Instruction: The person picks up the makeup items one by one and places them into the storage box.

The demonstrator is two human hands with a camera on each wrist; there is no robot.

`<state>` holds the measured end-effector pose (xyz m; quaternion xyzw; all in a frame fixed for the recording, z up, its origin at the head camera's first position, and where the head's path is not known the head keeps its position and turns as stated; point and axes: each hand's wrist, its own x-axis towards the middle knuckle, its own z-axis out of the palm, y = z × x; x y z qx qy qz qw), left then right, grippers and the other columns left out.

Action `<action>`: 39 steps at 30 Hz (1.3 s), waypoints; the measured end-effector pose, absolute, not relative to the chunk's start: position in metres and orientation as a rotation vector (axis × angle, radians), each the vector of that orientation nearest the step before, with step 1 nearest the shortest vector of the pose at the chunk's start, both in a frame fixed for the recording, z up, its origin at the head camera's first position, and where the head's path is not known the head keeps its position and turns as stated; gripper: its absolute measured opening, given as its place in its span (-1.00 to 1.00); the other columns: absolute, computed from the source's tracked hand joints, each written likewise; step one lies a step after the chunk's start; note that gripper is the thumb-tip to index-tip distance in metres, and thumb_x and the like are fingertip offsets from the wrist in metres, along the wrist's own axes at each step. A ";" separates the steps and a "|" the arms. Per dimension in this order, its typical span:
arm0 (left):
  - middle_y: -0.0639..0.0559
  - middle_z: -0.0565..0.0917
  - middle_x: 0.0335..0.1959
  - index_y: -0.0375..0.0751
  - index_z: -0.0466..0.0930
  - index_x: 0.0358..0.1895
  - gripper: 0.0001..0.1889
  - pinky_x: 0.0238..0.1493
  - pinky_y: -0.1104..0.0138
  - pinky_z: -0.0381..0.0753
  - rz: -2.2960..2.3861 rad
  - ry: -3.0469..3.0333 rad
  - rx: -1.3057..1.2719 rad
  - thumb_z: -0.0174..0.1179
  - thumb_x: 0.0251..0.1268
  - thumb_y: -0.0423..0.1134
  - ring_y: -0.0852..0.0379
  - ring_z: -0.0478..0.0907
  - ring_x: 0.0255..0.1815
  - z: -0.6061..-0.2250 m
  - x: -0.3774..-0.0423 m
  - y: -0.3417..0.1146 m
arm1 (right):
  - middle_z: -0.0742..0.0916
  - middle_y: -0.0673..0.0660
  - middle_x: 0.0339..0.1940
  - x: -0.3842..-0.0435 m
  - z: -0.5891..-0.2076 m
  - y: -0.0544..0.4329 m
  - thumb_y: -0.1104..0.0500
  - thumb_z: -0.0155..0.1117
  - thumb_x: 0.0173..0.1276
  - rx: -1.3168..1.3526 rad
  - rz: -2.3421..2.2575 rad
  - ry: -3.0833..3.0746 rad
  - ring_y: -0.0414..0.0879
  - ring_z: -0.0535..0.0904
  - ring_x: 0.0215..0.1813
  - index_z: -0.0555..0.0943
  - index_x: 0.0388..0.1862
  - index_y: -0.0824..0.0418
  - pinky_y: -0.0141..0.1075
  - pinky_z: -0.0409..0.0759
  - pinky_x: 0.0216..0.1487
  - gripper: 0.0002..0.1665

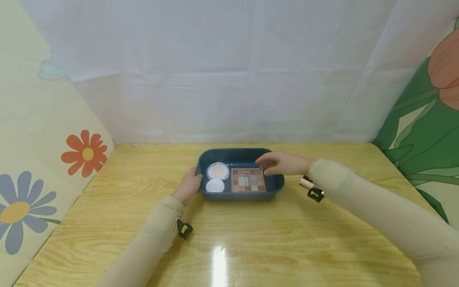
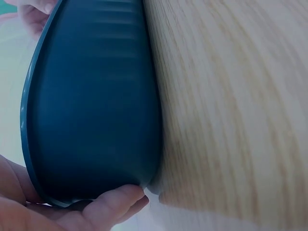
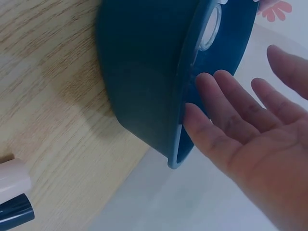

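Note:
A dark blue plastic tray (image 1: 236,197) sits on the table. Inside, an eyeshadow palette (image 1: 247,181) lies to the right of a round compact (image 1: 218,171) with a clear rim and a smaller white disc (image 1: 215,186). My left hand (image 1: 190,185) grips the tray's left end, thumb at the rim; in the left wrist view its fingers (image 2: 113,204) press along the outer wall. Over the right end of the tray hovers my right hand (image 1: 283,162), fingers spread near the palette's right edge. The right wrist view shows these fingers (image 3: 216,98) at the rim with nothing held.
To the right of the tray, partly behind my right wrist, lies a pale pink tube (image 1: 306,182) with a black part. A white sheet (image 1: 229,79) hangs behind the wood-grain table (image 1: 251,239). Flower-printed panels (image 1: 36,119) stand at both sides.

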<state>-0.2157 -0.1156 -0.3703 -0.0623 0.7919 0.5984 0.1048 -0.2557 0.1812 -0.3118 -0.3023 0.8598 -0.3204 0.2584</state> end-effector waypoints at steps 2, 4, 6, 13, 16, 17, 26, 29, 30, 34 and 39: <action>-0.43 0.12 0.45 -0.56 -0.05 0.45 -0.49 0.43 -0.02 0.17 1.768 2.333 -0.190 -0.37 0.51 -0.43 -0.27 0.10 0.46 -0.371 -0.215 -0.115 | 0.50 0.40 0.26 -0.254 -0.312 0.183 0.30 0.06 0.49 -0.812 -0.884 2.329 0.27 0.37 0.32 0.26 0.40 0.45 0.02 0.46 0.26 -0.44; -0.43 0.12 0.45 -0.56 -0.05 0.45 -0.49 0.43 -0.02 0.18 1.772 2.330 -0.193 -0.37 0.51 -0.43 -0.26 0.10 0.45 -0.371 -0.215 -0.115 | 0.50 0.40 0.27 -0.253 -0.311 0.185 0.29 0.07 0.50 -0.791 -0.903 2.327 0.27 0.36 0.32 0.25 0.41 0.44 0.03 0.45 0.26 -0.43; -0.42 0.11 0.46 -0.55 -0.06 0.46 -0.49 0.44 -0.02 0.16 1.772 2.329 -0.196 -0.37 0.51 -0.43 -0.26 0.09 0.46 -0.371 -0.215 -0.115 | 0.50 0.40 0.26 -0.252 -0.311 0.187 0.29 0.06 0.50 -0.788 -0.920 2.333 0.27 0.37 0.32 0.25 0.42 0.43 0.04 0.45 0.26 -0.43; -0.42 0.08 0.47 -0.56 -0.07 0.46 -0.48 0.47 -0.01 0.08 1.776 2.327 -0.195 -0.38 0.51 -0.43 -0.27 0.03 0.48 -0.371 -0.215 -0.115 | 0.50 0.42 0.24 -0.249 -0.310 0.195 0.28 0.06 0.50 -0.796 -0.959 2.350 0.28 0.39 0.29 0.27 0.40 0.44 0.07 0.46 0.24 -0.45; -0.43 0.09 0.46 -0.57 -0.07 0.45 -0.49 0.47 0.00 0.08 1.787 2.329 -0.185 -0.37 0.51 -0.44 -0.27 0.04 0.48 -0.372 -0.215 -0.116 | 0.49 0.42 0.26 -0.246 -0.309 0.198 0.30 0.04 0.50 -0.772 -0.988 2.345 0.28 0.39 0.29 0.26 0.41 0.43 0.08 0.44 0.26 -0.45; -0.44 0.10 0.46 -0.58 -0.06 0.45 -0.49 0.47 0.00 0.08 1.791 2.334 -0.177 -0.37 0.50 -0.44 -0.27 0.04 0.48 -0.372 -0.216 -0.116 | 0.49 0.42 0.26 -0.245 -0.309 0.199 0.30 0.03 0.51 -0.773 -0.998 2.343 0.28 0.40 0.29 0.26 0.41 0.43 0.08 0.44 0.26 -0.46; -0.44 0.14 0.44 -0.59 -0.05 0.44 -0.49 0.44 -0.01 0.16 1.808 2.323 -0.157 -0.38 0.50 -0.44 -0.27 0.11 0.45 -0.373 -0.216 -0.116 | 0.51 0.40 0.25 -0.242 -0.309 0.207 0.32 0.02 0.50 -0.776 -1.028 2.362 0.28 0.41 0.29 0.27 0.41 0.43 0.11 0.44 0.25 -0.46; -0.44 0.14 0.44 -0.59 -0.05 0.44 -0.49 0.43 0.00 0.17 1.806 2.323 -0.159 -0.38 0.50 -0.44 -0.27 0.12 0.45 -0.373 -0.217 -0.116 | 0.51 0.42 0.25 -0.242 -0.309 0.209 0.31 0.04 0.50 -0.776 -1.030 2.376 0.30 0.41 0.28 0.26 0.41 0.45 0.10 0.46 0.22 -0.45; -0.44 0.15 0.44 -0.59 -0.05 0.44 -0.49 0.43 0.00 0.18 1.807 2.322 -0.160 -0.38 0.50 -0.44 -0.27 0.12 0.45 -0.373 -0.217 -0.116 | 0.51 0.42 0.25 -0.241 -0.310 0.210 0.30 0.05 0.49 -0.777 -1.027 2.382 0.30 0.41 0.27 0.26 0.40 0.45 0.09 0.47 0.22 -0.45; -0.45 0.14 0.43 -0.60 -0.05 0.44 -0.49 0.44 0.00 0.17 1.815 2.320 -0.161 -0.37 0.49 -0.45 -0.28 0.12 0.45 -0.372 -0.217 -0.116 | 0.51 0.44 0.24 -0.240 -0.309 0.211 0.32 0.05 0.48 -0.793 -1.020 2.395 0.31 0.44 0.24 0.26 0.39 0.48 0.07 0.51 0.18 -0.45; -0.44 0.12 0.44 -0.59 -0.06 0.44 -0.49 0.44 -0.01 0.15 1.784 2.327 -0.168 -0.37 0.50 -0.44 -0.28 0.09 0.46 -0.372 -0.217 -0.117 | 0.53 0.46 0.21 -0.237 -0.310 0.215 0.35 0.06 0.47 -0.826 -1.006 2.412 0.28 0.50 0.19 0.26 0.37 0.52 0.05 0.54 0.16 -0.45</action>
